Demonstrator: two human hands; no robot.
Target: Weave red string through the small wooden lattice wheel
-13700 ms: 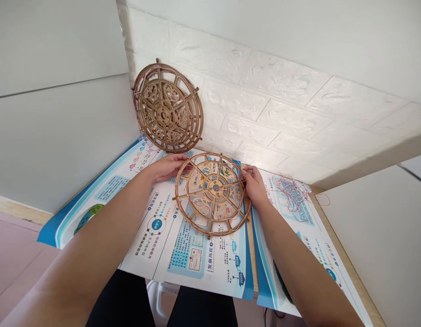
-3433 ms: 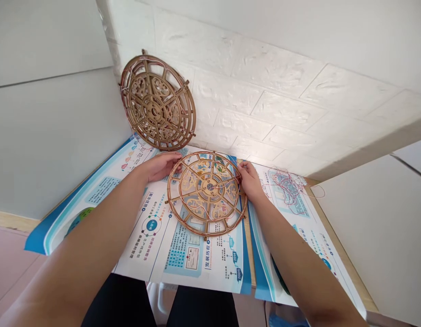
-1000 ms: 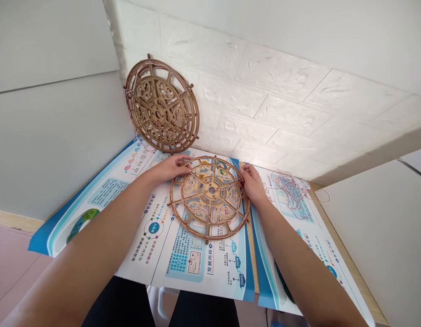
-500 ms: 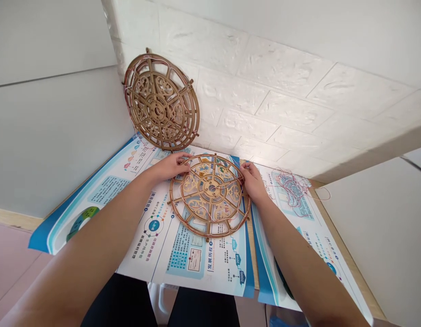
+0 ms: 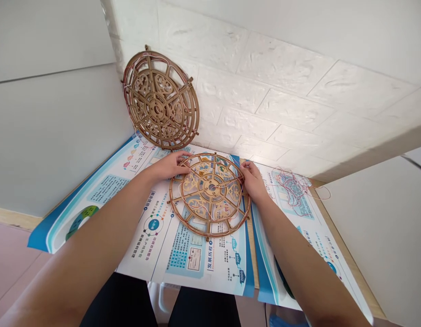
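A round, gold-brown openwork frame [image 5: 212,213] with spokes and scrollwork lies on the printed sheets in front of me. Thin pinkish wire [image 5: 198,210] runs along its rim and loops loosely across its middle. My left hand [image 5: 174,164] has its fingers curled over the upper left of the rim. On the opposite side, my right hand [image 5: 253,179] pinches the upper right of the rim; whether wire is also between those fingertips is too small to tell.
Similar round frames [image 5: 159,106], seemingly stacked, lean against the white brick-patterned wall [image 5: 230,86] at the back left. A tangle of thin wire [image 5: 294,186] lies to the right. Printed posters [image 5: 135,254] cover the table, and pale panels [image 5: 53,136] stand at both sides.
Almost nothing differs. Both hands stay at the rim of the frame, and the view has shifted very slightly.
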